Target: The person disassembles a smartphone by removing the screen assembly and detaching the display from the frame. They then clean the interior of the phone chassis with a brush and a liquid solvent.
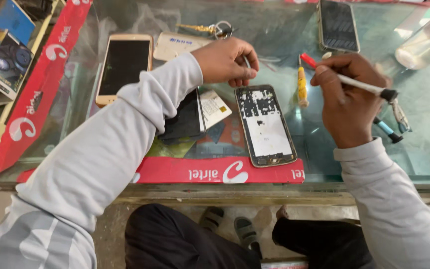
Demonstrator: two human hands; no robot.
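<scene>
Head view: left hand (pixel 225 61) pinches a thin wire at the opened phone's (pixel 265 124) top edge on the glass desk (pixel 424 114); right hand (pixel 347 97) grips a white pen-like tool (pixel 359 84). A slip could scratch the exposed board.

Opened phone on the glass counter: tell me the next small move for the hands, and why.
Probably bring the tool in the right hand down to the opened phone. Its back is off and the inside is bare; the left hand pinches something small at its top edge, and the tool tip hovers beside it.
</scene>
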